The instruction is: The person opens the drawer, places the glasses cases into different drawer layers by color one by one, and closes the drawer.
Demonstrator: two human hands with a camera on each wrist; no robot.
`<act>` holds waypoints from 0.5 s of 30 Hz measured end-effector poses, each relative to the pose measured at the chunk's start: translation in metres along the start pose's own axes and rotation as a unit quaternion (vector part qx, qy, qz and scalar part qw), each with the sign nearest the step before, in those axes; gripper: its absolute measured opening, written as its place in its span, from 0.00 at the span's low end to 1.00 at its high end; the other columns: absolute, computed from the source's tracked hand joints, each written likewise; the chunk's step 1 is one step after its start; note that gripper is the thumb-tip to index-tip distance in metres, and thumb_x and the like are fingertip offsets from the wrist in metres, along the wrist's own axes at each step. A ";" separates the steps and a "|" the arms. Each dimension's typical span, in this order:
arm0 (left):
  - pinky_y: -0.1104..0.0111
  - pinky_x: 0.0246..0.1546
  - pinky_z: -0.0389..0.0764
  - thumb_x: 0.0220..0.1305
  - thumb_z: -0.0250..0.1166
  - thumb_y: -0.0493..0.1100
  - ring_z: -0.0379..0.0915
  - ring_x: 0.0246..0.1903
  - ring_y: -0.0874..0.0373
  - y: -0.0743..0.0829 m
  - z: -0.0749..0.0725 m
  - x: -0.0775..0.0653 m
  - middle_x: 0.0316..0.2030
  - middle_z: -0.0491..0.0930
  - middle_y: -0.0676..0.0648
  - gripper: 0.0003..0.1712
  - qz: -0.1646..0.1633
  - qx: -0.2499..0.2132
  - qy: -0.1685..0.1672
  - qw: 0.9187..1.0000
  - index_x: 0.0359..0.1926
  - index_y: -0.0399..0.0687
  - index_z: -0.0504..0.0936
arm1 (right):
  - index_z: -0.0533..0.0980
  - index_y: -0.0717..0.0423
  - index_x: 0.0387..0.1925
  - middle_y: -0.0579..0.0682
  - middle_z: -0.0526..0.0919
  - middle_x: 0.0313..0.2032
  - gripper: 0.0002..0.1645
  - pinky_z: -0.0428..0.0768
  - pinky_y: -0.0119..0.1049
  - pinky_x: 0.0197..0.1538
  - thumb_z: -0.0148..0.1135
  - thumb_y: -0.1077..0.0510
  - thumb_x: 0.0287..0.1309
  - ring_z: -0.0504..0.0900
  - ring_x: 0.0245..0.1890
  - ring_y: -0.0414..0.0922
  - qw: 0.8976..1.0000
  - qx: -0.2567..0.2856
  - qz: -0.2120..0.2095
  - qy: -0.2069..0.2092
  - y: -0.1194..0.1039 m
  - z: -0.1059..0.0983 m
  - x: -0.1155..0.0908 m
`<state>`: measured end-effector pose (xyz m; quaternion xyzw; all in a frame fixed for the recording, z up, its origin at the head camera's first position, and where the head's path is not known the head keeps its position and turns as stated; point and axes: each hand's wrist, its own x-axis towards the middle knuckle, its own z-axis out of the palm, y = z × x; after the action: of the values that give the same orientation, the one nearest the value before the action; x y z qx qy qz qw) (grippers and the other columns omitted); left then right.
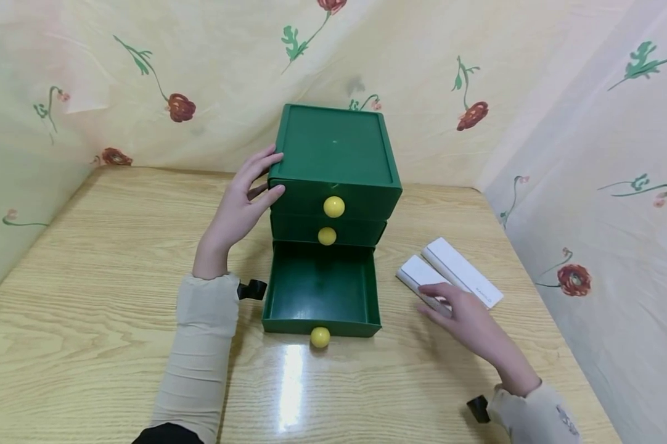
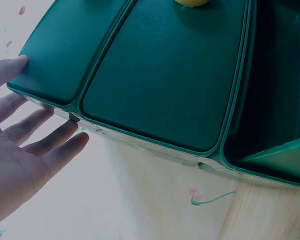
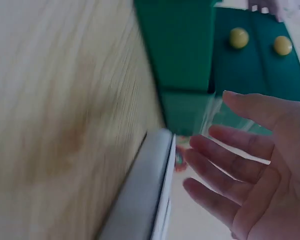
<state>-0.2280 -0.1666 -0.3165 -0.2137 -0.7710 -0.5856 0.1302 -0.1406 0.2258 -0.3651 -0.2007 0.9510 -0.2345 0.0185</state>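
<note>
A green three-drawer cabinet with round yellow knobs stands at mid-table. Its bottom drawer is pulled out and has nothing inside; the upper two are closed. My left hand rests against the cabinet's upper left side, thumb at the front edge and fingers spread along the side, as the left wrist view also shows. To the right of the drawer, two white oblong boxes lie side by side on the table. Above the nearer one hovers my right hand, its fingers spread and holding nothing.
The wooden table extends around the cabinet. Behind it and along both sides hangs a cream, flower-printed cloth. The open drawer juts forward, its yellow knob at the front.
</note>
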 end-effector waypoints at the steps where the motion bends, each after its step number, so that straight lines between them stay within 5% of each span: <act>1: 0.47 0.67 0.65 0.70 0.57 0.38 0.55 0.72 0.51 0.000 0.000 0.000 0.74 0.55 0.52 0.28 0.000 0.000 0.000 1.000 0.70 0.47 0.66 | 0.77 0.62 0.53 0.58 0.83 0.50 0.21 0.80 0.52 0.51 0.66 0.60 0.59 0.82 0.51 0.56 1.000 -0.025 -0.006 0.006 0.002 0.000 0.002; 8: 0.47 0.67 0.65 0.70 0.57 0.39 0.55 0.72 0.51 0.000 0.000 0.001 0.74 0.55 0.52 0.28 0.001 0.001 0.000 1.000 0.70 0.47 0.66 | 0.72 0.65 0.58 0.64 0.75 0.57 0.31 0.77 0.58 0.54 0.69 0.61 0.53 0.75 0.56 0.63 0.989 -0.140 -0.055 0.011 0.022 0.002 0.012; 15: 0.47 0.68 0.65 0.70 0.57 0.39 0.55 0.72 0.51 0.000 0.000 0.001 0.74 0.55 0.51 0.28 -0.002 0.001 0.000 1.000 0.70 0.47 0.66 | 0.67 0.62 0.63 0.65 0.72 0.59 0.37 0.77 0.59 0.53 0.70 0.61 0.52 0.75 0.55 0.64 0.987 -0.148 -0.055 -0.011 0.037 0.004 0.014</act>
<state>-0.2290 -0.1662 -0.3163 -0.2121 -0.7722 -0.5848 0.1292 -0.1672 0.2484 -0.3844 -0.2561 0.9623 -0.0899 -0.0142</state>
